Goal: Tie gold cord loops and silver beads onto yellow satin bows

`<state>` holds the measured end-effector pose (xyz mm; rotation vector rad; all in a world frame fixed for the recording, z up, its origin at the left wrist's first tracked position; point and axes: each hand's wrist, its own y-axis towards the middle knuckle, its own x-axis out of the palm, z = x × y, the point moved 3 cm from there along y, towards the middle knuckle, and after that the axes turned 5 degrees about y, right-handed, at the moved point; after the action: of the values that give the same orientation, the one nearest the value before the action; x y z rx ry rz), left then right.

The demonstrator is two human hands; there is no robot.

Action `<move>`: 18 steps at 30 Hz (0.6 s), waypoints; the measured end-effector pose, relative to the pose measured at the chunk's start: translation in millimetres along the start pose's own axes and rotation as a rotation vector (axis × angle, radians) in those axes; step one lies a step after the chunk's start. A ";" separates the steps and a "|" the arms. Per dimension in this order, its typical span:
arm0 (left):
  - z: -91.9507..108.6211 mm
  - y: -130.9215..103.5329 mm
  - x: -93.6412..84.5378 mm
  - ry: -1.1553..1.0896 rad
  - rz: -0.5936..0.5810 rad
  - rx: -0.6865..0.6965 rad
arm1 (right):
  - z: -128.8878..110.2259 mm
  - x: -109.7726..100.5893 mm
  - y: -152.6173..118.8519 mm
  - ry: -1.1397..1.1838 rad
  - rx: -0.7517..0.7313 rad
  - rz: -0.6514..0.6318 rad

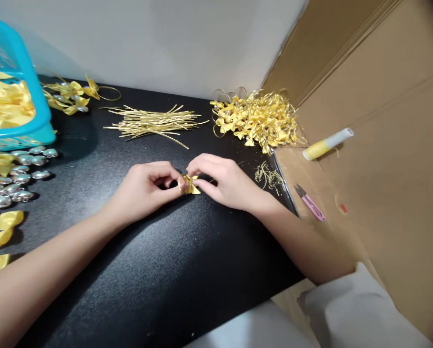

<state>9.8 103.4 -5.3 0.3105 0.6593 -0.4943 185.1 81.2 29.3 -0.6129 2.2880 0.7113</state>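
Over the middle of the black table, my left hand (153, 188) and my right hand (219, 179) meet at a small yellow ribbon bow (193, 187). The thumb and fingers of my left hand pinch the bow's left side, where a gold loop shows. From the right, my right fingers pinch near the bow's centre, and a thin gold strand sticks out by them. Part of the bow is hidden behind my fingertips. Beyond my hands lies a loose bundle of gold twist ties (154, 122).
At left, a turquoise basket (38, 92) holds yellow ribbon pieces, with silver beads (22, 179) and bows in front. A heap of bows with gold loops (256, 118) lies back right. Gold clippings (269, 178), pink thread snips (310, 203) and a yellow-white tube (327, 144) are at right.
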 end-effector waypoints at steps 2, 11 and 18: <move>0.7 -0.2 0.3 -0.005 0.002 -0.009 | -4.4 -23.3 -15.5 -0.114 0.053 0.057; -1.4 1.1 -2.9 -0.022 -0.054 0.073 | -8.1 -109.4 -192.6 -0.799 0.927 0.254; -7.1 1.0 -9.1 -0.024 -0.149 0.038 | -1.7 -94.7 -232.8 -0.829 0.754 0.229</move>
<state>0.5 110.3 -4.7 0.2923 0.6533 -0.6526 385.1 -71.0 22.0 0.2733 1.6404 0.0996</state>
